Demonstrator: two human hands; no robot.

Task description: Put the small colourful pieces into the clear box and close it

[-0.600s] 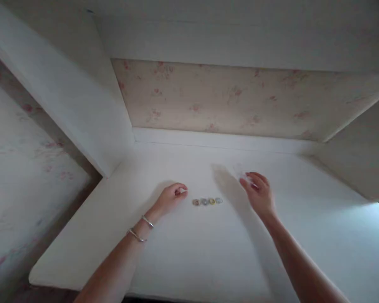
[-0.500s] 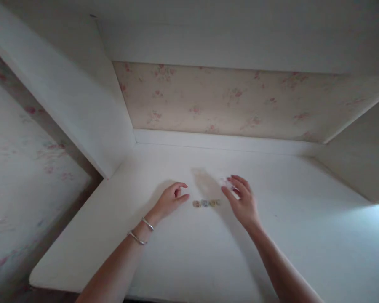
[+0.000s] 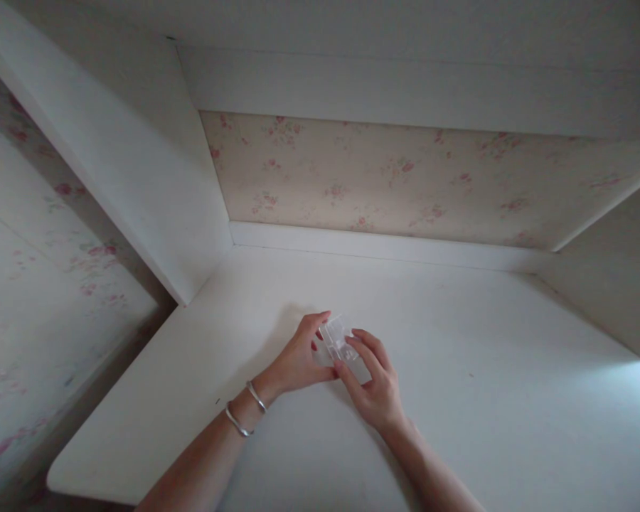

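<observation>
A small clear plastic box (image 3: 335,334) is held above the desk, tilted, between my two hands. My left hand (image 3: 299,359) grips its left side, index finger at the top corner and thumb at the lower one. Against its lower right side are the thumb and curled fingers of my right hand (image 3: 372,377). Something whitish shows near the right fingertips, too unclear to name. Whether the lid is raised I cannot tell. The row of small coloured pieces seen earlier on the desk does not show now.
The white desk top (image 3: 485,327) spreads under both hands, with a rounded front left corner. A tall side panel (image 3: 139,178) stands at left, and a low shelf (image 3: 378,89) overhangs the back. Floral wallpaper (image 3: 331,181) covers the wall behind.
My right hand has moved left with the clear box, and my left hand has closed on the box's other side. The row of small pieces has gone from sight.
</observation>
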